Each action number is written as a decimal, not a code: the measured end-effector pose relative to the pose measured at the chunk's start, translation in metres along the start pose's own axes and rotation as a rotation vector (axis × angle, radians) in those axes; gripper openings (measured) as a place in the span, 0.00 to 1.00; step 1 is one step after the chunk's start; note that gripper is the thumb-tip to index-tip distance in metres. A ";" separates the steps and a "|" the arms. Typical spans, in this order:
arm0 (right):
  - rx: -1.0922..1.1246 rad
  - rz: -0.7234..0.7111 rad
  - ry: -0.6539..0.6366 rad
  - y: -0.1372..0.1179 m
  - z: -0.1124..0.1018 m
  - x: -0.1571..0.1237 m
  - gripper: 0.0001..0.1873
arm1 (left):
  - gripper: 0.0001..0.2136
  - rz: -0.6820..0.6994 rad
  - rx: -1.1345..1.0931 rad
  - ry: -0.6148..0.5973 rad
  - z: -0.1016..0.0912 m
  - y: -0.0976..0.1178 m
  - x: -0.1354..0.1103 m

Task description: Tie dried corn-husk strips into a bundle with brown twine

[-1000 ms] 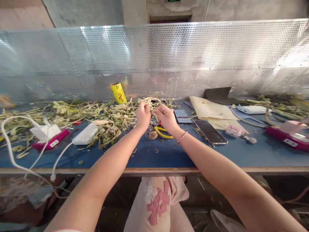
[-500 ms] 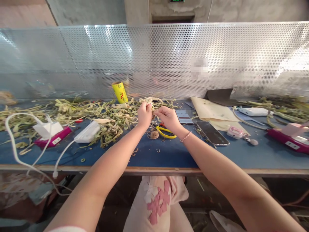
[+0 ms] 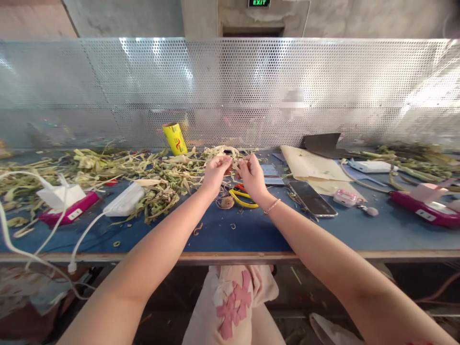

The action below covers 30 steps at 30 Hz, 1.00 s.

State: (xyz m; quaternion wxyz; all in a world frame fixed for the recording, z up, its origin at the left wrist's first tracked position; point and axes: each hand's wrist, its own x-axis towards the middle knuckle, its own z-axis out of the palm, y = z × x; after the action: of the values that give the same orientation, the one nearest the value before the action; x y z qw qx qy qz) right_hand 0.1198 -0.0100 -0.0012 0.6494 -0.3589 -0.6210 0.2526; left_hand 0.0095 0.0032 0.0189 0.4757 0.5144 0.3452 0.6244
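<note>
Above the middle of the blue table, my left hand and my right hand are held close together, fingers pinched. Between their fingertips is a pale dried plant strip, partly hidden by the fingers. Behind and left of them spreads a heap of dried leaves and stalks. Just below the hands lie a small ball of twine and a cutting tool with yellow handles, its head partly covered by my right hand. A phone with a lit screen is to the right of my right hand.
A yellow cardboard tube stands at the back. A white power bank and magenta power strip, with cables, lie left. Rightward are a dark phone, brown paper, a pink case and another power strip. A perforated metal panel rises behind.
My hands have moved slightly apart, and the right hand has turned with its fingers pointing more upward. The whole view has shifted a little.
</note>
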 end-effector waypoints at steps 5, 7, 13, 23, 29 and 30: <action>-0.116 0.018 -0.059 0.001 -0.003 0.004 0.06 | 0.05 0.040 0.024 0.017 -0.003 0.002 0.002; -0.109 0.056 -0.101 0.001 -0.004 0.005 0.05 | 0.05 0.048 0.047 0.015 -0.004 0.000 0.003; -0.126 0.137 -0.163 0.002 -0.006 0.008 0.04 | 0.09 0.045 0.006 -0.003 -0.004 -0.005 0.004; -0.274 0.092 -0.213 0.004 -0.005 0.005 0.07 | 0.04 -0.002 0.050 0.013 -0.005 -0.001 0.000; -0.268 0.072 -0.251 0.004 -0.001 0.003 0.07 | 0.06 0.178 0.306 0.135 -0.010 -0.010 0.005; -0.261 0.069 -0.257 0.004 0.000 0.003 0.07 | 0.06 0.203 0.349 0.146 -0.011 -0.011 0.006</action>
State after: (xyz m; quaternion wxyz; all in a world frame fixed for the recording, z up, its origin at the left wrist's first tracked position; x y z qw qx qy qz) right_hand 0.1206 -0.0057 -0.0024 0.5038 -0.4258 -0.7137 0.2356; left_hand 0.0015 0.0134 0.0079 0.2878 0.5747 0.4282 0.6353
